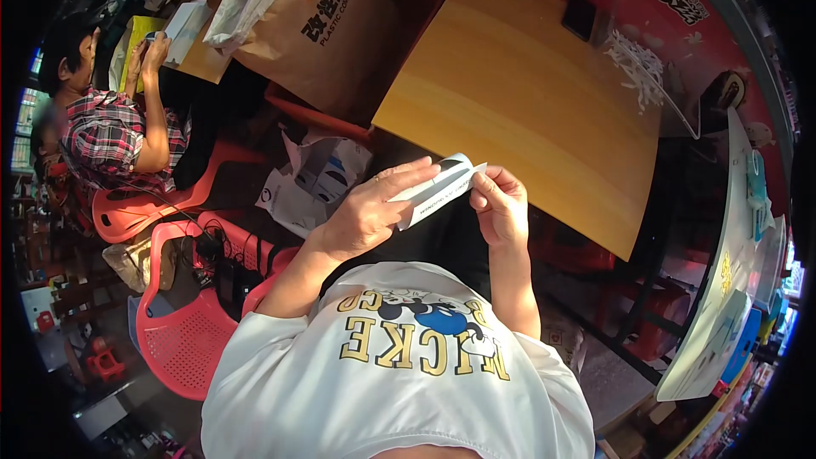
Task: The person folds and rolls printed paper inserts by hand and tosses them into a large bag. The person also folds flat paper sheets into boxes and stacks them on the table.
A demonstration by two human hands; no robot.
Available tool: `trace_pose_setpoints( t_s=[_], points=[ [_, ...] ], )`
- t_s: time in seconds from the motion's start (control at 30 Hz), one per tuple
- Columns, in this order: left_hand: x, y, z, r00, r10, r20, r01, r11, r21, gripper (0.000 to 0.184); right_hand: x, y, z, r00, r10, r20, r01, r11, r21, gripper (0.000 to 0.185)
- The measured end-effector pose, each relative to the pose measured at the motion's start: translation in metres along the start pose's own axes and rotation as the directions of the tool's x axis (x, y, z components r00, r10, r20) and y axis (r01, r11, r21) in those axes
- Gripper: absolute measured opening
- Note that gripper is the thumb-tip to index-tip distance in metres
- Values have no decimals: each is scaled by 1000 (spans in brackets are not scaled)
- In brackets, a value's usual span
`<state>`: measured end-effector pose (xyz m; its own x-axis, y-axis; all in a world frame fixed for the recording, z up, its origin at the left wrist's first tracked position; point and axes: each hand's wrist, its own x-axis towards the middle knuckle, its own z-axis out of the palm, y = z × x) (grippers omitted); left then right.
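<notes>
A folded white paper piece (435, 197) with dark printed lettering along its side is held between my hands, in front of the white shirt. My left hand (371, 208) has its fingers closed on the left part of it, with the fingertips near its upper edge. At its right end, my right hand (500, 202) pinches a pointed corner between thumb and fingers. Part of the piece curls upward near the middle. Below and left of it stands an open white bag (319, 178) with printed white pieces inside.
A wooden table (527, 102) lies ahead, with a phone (579, 17) and a heap of white strips (637, 72) on it. A large brown paper sack (314, 34) stands to its left. Red chairs (191, 340) and a seated person (110, 127) are at the left.
</notes>
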<state>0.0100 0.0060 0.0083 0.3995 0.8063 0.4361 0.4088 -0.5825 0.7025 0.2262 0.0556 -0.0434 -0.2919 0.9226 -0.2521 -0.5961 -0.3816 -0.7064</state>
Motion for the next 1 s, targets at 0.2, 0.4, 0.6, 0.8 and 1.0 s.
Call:
trace_pose_setpoints(
  t_s=[0.2, 0.4, 0.6, 0.8, 1.0],
  points=[
    [-14, 13, 9, 765, -420, -488, 275, 899, -342, 34, 0, -5, 1, 918, -394, -39, 390, 918, -68, 6],
    [-21, 6, 3, 624, -772, 126, 399, 175, -900, 36, -4, -10, 10, 873, -477, 105, 488, 851, -193, 7],
    [-24, -7, 10, 637, -693, 338, 494, 29, -869, 21, -9, -10, 11, 927, -367, 71, 374, 898, -234, 7],
    [-17, 8, 23, 650, -734, 196, 340, 50, -939, 24, -7, -4, 12, 957, -290, -21, 281, 942, -180, 8],
    [-17, 12, 34, 708, -707, 1, 389, 388, -835, 26, -1, -2, 15, 958, -285, -22, 280, 951, -129, 10]
  ],
)
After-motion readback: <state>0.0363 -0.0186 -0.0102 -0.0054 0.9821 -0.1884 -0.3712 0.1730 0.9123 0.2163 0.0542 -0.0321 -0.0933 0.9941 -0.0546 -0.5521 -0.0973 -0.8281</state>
